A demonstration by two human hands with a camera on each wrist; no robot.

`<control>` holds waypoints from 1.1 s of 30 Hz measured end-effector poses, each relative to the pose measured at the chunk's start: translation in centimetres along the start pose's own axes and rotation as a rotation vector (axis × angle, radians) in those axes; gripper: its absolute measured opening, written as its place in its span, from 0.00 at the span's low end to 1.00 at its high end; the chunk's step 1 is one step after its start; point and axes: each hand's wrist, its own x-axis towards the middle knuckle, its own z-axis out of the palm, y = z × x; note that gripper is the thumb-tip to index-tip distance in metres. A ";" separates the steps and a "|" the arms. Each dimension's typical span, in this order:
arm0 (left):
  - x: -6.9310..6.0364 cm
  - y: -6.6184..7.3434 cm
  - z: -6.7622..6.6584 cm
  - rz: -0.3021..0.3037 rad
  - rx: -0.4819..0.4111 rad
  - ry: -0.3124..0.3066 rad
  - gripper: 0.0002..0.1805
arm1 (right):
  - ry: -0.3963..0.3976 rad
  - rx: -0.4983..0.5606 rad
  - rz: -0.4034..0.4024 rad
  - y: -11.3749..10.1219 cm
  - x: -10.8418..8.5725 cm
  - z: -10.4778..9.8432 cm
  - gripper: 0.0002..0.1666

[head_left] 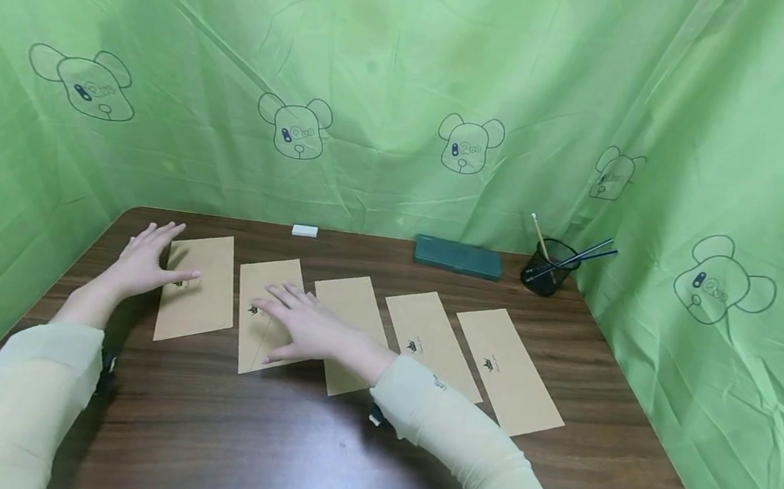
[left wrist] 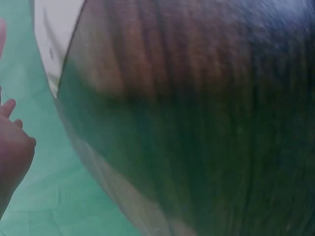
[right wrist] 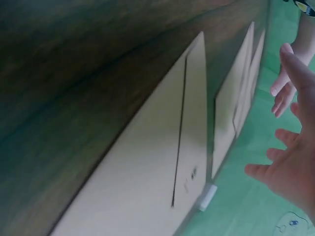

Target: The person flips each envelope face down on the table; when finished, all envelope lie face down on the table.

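Note:
Several tan envelopes with small dark crown prints lie in a row on the brown table. My left hand [head_left: 145,262], fingers spread, hovers at the upper left side of the leftmost envelope [head_left: 205,291]. Over the second envelope [head_left: 279,272] is my right hand [head_left: 306,326], its fingers apart, holding nothing; whether it touches the paper cannot be told. Beside it lie the third envelope [head_left: 351,301], the fourth [head_left: 421,316] and the rightmost [head_left: 519,385]. In the right wrist view an envelope [right wrist: 147,147] lies near my right hand [right wrist: 290,162].
At the back edge of the table [head_left: 245,448] stand a white eraser-like block [head_left: 305,231], a dark green case [head_left: 458,257] and a black mesh cup [head_left: 543,278] with pencils and pens. A green curtain [head_left: 393,60] with bear-head drawings surrounds the back and sides.

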 end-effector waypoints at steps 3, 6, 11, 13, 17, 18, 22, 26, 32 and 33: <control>0.1 -0.6 0.2 -0.004 0.021 -0.017 0.59 | -0.024 -0.017 -0.008 -0.4 1.1 0.7 0.56; 0.2 -1.0 0.3 -0.007 0.051 -0.031 0.58 | -0.058 -0.010 -0.005 -0.7 2.0 1.2 0.56; 0.7 -1.3 0.4 -0.023 0.067 -0.069 0.56 | -0.120 0.011 0.003 -1.1 3.2 1.6 0.54; 0.9 -1.3 0.4 -0.026 0.076 -0.088 0.55 | -0.134 0.010 -0.002 -1.1 3.7 1.7 0.53; 1.1 -1.4 0.4 -0.040 0.104 -0.134 0.55 | -0.184 0.000 -0.028 -1.1 4.4 2.2 0.51; 1.2 -1.4 0.4 -0.045 0.113 -0.144 0.55 | -0.200 -0.002 -0.035 -1.0 4.6 2.3 0.50; 1.3 -1.7 0.5 -0.063 0.118 -0.180 0.55 | -0.248 -0.023 -0.044 -0.9 5.1 2.8 0.47; 1.5 -1.9 0.7 -0.059 0.114 -0.203 0.55 | -0.261 -0.041 -0.038 -0.7 5.3 3.1 0.46; 1.9 -2.5 0.9 -0.050 0.098 -0.211 0.56 | -0.261 -0.092 -0.049 -0.7 5.2 2.9 0.44; 2.0 -2.5 0.9 -0.048 0.090 -0.209 0.56 | -0.263 -0.098 -0.053 -0.7 5.2 2.8 0.44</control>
